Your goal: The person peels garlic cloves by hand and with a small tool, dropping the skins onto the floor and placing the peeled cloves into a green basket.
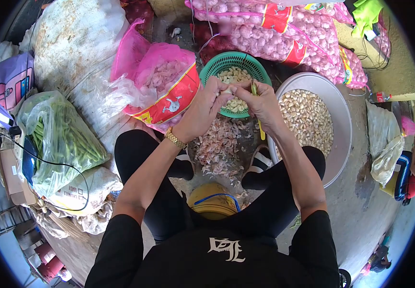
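Note:
My left hand [210, 102] is closed in a pinch on a pale garlic clove [227, 90], partly hidden by the fingertips. Close beside it, my right hand [263, 106] is closed around a small knife [262, 130], whose yellow handle sticks out below the palm. Its thumb and forefinger meet the clove too. Both hands are above the near part of a green plastic colander [212, 67] holding peeled garlic cloves [234, 75]. Under the hands, a heap of papery garlic skins [217, 149] covers the ground between my feet.
To the right stands a wide pale basin [345, 139] of unpeeled cloves [308, 117]. An opened pink mesh bag [157, 72] is at the left, and full garlic sacks [260, 41] lie at the back. A bag of green vegetables [63, 139] sits far left, a yellow container [211, 199] below me.

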The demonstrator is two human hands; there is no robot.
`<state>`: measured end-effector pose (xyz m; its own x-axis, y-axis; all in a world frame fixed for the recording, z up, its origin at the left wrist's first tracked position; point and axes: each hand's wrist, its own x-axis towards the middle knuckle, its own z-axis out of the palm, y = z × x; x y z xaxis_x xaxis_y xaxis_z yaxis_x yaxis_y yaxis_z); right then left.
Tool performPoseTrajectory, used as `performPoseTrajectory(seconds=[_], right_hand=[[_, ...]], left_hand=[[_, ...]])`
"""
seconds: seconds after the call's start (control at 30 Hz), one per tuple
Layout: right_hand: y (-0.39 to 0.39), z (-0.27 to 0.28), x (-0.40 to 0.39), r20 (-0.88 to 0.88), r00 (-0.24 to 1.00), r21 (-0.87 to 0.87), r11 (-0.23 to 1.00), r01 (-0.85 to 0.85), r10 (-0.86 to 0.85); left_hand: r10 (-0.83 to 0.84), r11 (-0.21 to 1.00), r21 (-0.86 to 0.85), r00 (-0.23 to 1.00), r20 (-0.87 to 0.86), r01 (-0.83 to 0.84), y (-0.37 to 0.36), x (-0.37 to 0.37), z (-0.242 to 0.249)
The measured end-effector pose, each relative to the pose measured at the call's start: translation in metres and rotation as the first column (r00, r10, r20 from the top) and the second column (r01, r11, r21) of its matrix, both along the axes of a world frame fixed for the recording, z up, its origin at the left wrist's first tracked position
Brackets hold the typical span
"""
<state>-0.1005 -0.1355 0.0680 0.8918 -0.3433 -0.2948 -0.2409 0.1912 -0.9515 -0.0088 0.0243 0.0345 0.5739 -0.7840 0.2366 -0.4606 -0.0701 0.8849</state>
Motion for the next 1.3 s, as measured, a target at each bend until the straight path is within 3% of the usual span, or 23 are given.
performPoseTrajectory(seconds=[0.07,0.13,0.27,0.33,0.37,0.43,0.53,0.57,0.63,0.67,0.77,0.83,0.87,0.93,1.07,1.13,1.17,1.2,1.23,1.27,1.3], right_hand=[[0.001,-0.001,0.000,0.008,1.000,0.001,1.000,-0.003,0.003],[0.002,-0.004,0.000,0.016,1.000,0.005,1.000,-0.007,0.007],[0.001,-0.002,-0.001,0.044,0.998,-0.051,0.998,-0.033,0.035],[-0.002,0.002,0.001,0.032,0.999,-0.049,0.998,-0.039,0.040],[-0.005,0.003,0.002,-0.010,0.998,-0.042,0.997,-0.061,0.060],[-0.006,0.003,0.001,-0.057,0.995,-0.033,0.996,-0.083,0.081],[-0.004,-0.001,0.002,0.051,0.995,-0.020,0.997,-0.081,0.082],[-0.005,-0.005,0.002,0.109,0.990,-0.089,0.993,-0.076,0.085],[-0.004,-0.009,0.003,0.165,0.982,-0.156,0.985,-0.068,0.094],[-0.004,-0.010,0.003,0.216,0.970,-0.183,0.981,-0.069,0.109],[-0.003,-0.015,0.004,0.262,0.958,-0.242,0.969,-0.053,0.118],[-0.003,-0.019,0.004,0.260,0.959,-0.273,0.961,-0.039,0.113],[-0.003,-0.021,0.004,0.247,0.963,-0.320,0.947,-0.026,0.110],[-0.001,-0.022,0.003,0.232,0.967,-0.366,0.931,-0.015,0.106],[0.002,-0.020,0.002,0.227,0.970,-0.414,0.910,0.015,0.087],[0.002,-0.019,0.003,0.190,0.978,-0.439,0.898,0.008,0.085],[0.002,-0.018,0.004,0.170,0.983,-0.335,0.942,-0.012,0.073],[0.002,-0.017,0.005,0.149,0.987,-0.226,0.974,-0.028,0.063],[0.002,-0.018,0.006,0.149,0.987,-0.226,0.974,-0.029,0.064],[0.002,-0.019,0.007,0.181,0.982,-0.181,0.983,-0.017,0.050],[0.003,-0.019,0.009,0.211,0.977,-0.136,0.991,-0.006,0.035]], left_hand=[[0.000,1.000,0.012,1.000,-0.005,0.000,0.001,-0.001,0.001],[-0.014,0.995,0.102,0.991,0.137,0.000,0.002,-0.002,0.006],[-0.028,0.996,0.081,0.997,0.076,0.022,0.001,-0.003,0.002],[0.026,0.995,-0.091,0.999,-0.021,-0.028,-0.002,-0.002,0.003],[0.027,0.995,-0.092,0.999,-0.019,-0.028,-0.002,-0.001,0.005],[0.010,0.998,-0.048,0.933,-0.360,-0.029,-0.001,-0.001,0.014],[-0.029,0.995,-0.097,0.970,-0.243,0.005,-0.003,-0.001,0.003],[-0.028,0.995,-0.098,0.970,-0.242,0.004,-0.003,0.000,0.001],[-0.039,0.994,-0.111,0.897,-0.441,-0.011,-0.003,0.000,0.003],[-0.038,0.994,-0.111,0.896,-0.441,-0.012,-0.002,0.000,0.005],[0.026,0.995,-0.077,0.928,-0.372,-0.059,-0.002,0.000,0.010],[0.072,0.997,0.016,0.982,-0.176,-0.071,-0.001,0.000,0.012],[0.073,0.997,0.016,0.982,-0.175,-0.071,-0.003,0.001,0.010],[0.094,0.984,-0.166,0.976,0.197,-0.062,-0.007,0.003,0.002],[0.115,0.992,-0.078,0.965,0.236,-0.099,-0.003,0.001,-0.001],[0.124,0.991,0.039,0.979,0.164,-0.132,-0.002,-0.001,0.006],[0.125,0.990,0.037,0.979,0.164,-0.132,-0.003,-0.001,0.005],[0.142,0.990,-0.009,0.989,0.037,-0.141,-0.004,-0.002,0.001],[0.151,0.986,-0.053,0.984,-0.090,-0.156,-0.005,-0.003,-0.001],[0.152,0.986,-0.052,0.984,-0.090,-0.157,-0.006,-0.004,-0.003],[0.117,0.979,-0.125,0.949,-0.292,-0.159,-0.007,-0.004,-0.004]])
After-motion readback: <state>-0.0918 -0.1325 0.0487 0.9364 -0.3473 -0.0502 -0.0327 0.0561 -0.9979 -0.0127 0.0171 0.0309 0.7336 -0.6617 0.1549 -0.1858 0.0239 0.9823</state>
